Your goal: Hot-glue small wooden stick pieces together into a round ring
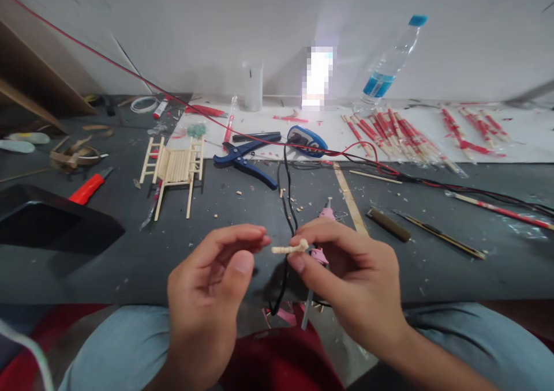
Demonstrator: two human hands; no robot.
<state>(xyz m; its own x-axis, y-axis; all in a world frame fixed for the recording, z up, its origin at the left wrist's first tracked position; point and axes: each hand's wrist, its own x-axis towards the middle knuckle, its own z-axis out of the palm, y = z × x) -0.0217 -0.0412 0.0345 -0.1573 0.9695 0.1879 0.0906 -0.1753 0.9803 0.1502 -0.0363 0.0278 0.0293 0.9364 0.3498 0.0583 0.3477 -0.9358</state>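
Observation:
My right hand [346,270] pinches a small pale wooden stick piece [283,249] between thumb and fingertips, its ribbed end pointing left. To the left of that piece, my left hand [216,275] holds nothing, thumb and fingers apart and slightly curled. A pink glue gun [319,256] with a metal nozzle lies behind my right hand, partly hidden by it. Farther back on the left stands a miniature chair-like frame [177,166] made of thin wooden sticks.
Blue-handled cutters [246,161] and a blue and grey tool [307,141] lie mid-table. Red-wrapped stick bundles [389,131] and a water bottle [385,68] are at the back right. A craft knife [441,235] lies right, a red-handled tool [90,187] left. Red and black cables [415,179] cross the table.

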